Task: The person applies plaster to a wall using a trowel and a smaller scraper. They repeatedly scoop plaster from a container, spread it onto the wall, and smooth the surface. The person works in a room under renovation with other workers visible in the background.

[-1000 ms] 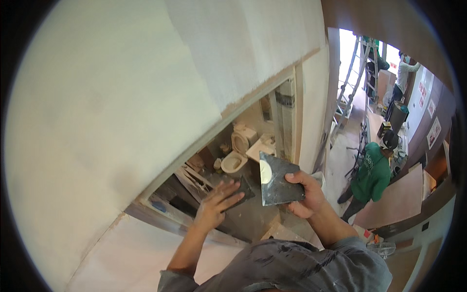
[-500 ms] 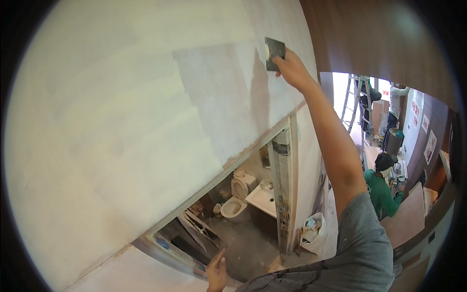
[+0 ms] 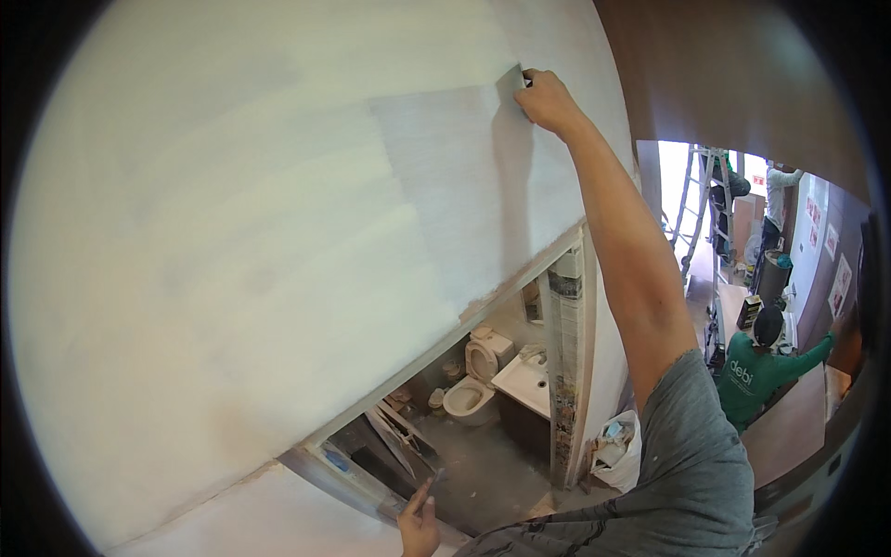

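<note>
My right hand (image 3: 548, 100) is stretched far up and presses a flat metal trowel blade (image 3: 510, 85) against the white plastered wall (image 3: 232, 232). A greyer, damp-looking patch of plaster (image 3: 445, 176) lies below and left of the blade. Low at the frame's bottom edge, my left hand (image 3: 419, 522) shows fingers pointing up. It rests by a dark flat board (image 3: 408, 455), and I cannot tell whether it grips the board.
Below the wall a doorway opens onto a small room with a toilet (image 3: 475, 381) and a white washbasin (image 3: 524, 381). A white bag (image 3: 617, 450) sits by the door post. At right, a person in a green shirt (image 3: 756, 371) and a stepladder (image 3: 696, 213).
My right hand lifted the trowel from waist height up to the top of the wall and moved it slightly higher. My left hand dropped to the lower edge.
</note>
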Available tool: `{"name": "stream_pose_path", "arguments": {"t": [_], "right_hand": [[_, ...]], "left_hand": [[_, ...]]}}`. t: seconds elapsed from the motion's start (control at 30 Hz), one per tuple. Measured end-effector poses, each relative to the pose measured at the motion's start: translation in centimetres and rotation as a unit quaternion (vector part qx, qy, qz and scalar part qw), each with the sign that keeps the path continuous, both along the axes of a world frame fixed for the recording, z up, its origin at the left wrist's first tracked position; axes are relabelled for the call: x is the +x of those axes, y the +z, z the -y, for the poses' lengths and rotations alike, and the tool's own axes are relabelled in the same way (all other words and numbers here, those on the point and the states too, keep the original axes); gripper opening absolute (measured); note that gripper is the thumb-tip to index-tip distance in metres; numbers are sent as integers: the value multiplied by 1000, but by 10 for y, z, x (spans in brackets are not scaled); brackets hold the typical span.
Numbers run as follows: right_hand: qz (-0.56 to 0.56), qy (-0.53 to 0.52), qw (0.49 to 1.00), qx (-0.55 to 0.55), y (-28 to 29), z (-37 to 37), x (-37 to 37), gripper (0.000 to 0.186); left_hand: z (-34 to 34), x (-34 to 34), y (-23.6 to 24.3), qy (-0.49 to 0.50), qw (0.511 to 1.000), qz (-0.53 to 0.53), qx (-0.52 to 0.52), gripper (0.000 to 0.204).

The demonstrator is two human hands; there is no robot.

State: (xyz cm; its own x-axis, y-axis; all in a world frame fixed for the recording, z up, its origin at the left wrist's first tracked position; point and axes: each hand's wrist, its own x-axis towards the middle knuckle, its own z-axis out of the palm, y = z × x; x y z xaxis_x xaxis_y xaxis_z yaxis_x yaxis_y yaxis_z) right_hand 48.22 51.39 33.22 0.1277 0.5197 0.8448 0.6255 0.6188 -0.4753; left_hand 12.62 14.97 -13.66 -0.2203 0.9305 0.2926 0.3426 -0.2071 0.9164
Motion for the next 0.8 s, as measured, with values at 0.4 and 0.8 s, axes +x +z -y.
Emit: {"name": "stream_pose_path", "arguments": {"t": [0.4,0.8], "right_hand": [[18,-4,995,102,-5,97,-100,44],[90,40,983,153,-28,214,-238,44]], "left_hand": [[9,-39,8,9,999,30,43,37],[3,-20,63,-58,909,407,62,35]]}}
